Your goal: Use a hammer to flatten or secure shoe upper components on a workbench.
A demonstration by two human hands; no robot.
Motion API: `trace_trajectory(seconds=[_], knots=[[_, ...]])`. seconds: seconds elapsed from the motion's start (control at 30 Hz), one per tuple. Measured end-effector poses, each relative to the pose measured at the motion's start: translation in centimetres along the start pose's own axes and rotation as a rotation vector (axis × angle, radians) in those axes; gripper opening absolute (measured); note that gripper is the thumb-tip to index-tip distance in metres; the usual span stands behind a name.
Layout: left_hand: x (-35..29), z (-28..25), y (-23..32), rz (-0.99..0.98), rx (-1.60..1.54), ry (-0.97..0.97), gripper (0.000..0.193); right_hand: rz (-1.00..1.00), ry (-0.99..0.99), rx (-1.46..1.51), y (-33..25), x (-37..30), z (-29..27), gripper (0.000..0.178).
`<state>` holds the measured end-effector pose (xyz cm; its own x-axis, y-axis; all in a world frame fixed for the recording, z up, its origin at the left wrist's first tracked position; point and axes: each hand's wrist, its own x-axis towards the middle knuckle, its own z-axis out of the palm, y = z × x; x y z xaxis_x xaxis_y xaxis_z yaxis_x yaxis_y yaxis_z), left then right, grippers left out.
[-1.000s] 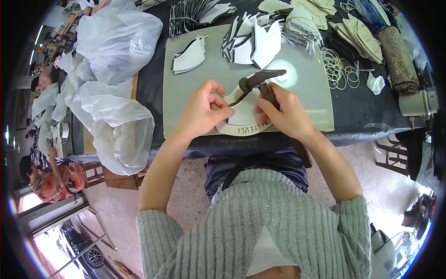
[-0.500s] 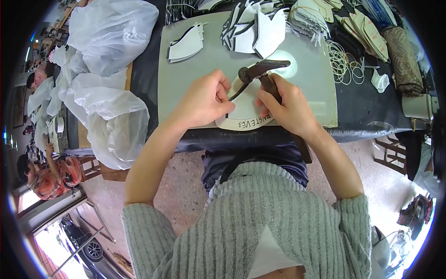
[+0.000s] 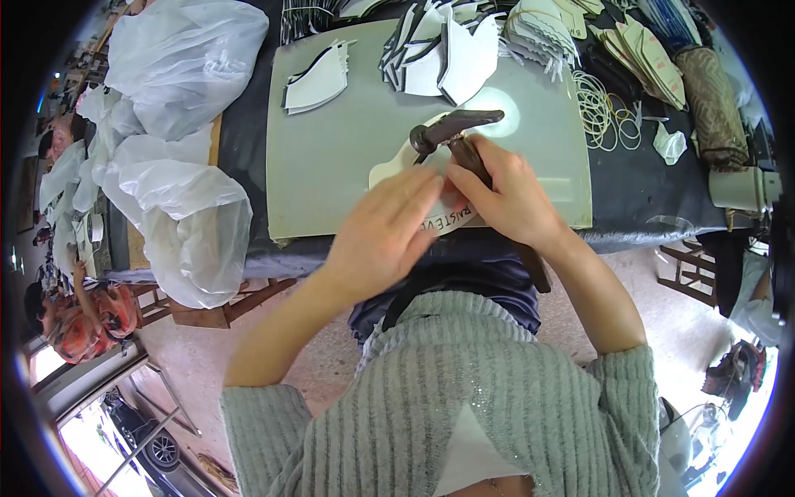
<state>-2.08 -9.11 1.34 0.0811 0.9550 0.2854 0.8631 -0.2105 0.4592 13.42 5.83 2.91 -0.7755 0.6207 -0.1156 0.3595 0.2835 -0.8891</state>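
Note:
My right hand is closed round the wooden handle of a hammer, whose dark head points to the right above the work board. Beneath the hammer and both hands lies a curved cream-white piece with dark handwriting along its near edge. Flat over that piece is my left hand, its fingers stretched out and nothing seen in its grip. Much of the piece is hidden by the hands. Both rest near the front edge of a grey-green board.
White, dark-edged cut pieces are heaped at the board's far side, with a smaller stack to their left. Rubber bands and a rolled patterned cloth lie right. Plastic bags fill the left. Another person sits far left.
My left hand has gone from pinching a dark strip at the piece's left edge to lying flat over the piece, further right. My right hand still holds the hammer in about the same place.

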Motion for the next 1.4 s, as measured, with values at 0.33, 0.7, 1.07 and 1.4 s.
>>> trace_trajectory(seconds=[0.33,0.7,1.07,1.4], knots=[[-0.5,0.7,-0.4,0.063,0.079,-0.106,0.071,0.055,0.005,-0.295,-0.4,-0.4,-7.5,0.018],[0.1,1.3,-1.0,0.088,0.143,-0.077,0.060,-0.201,-0.103,-0.641,-3.0,0.5,-5.7,0.019],[-0.4,1.6,-0.5,0.096,0.217,-0.050,0.058,-0.140,-0.153,-0.619,-1.5,0.1,-5.4,0.023],[2.4,1.4,-2.4,-0.271,-0.047,0.341,0.031,-0.178,-0.162,-0.746,-1.9,0.7,-4.9,0.025]])
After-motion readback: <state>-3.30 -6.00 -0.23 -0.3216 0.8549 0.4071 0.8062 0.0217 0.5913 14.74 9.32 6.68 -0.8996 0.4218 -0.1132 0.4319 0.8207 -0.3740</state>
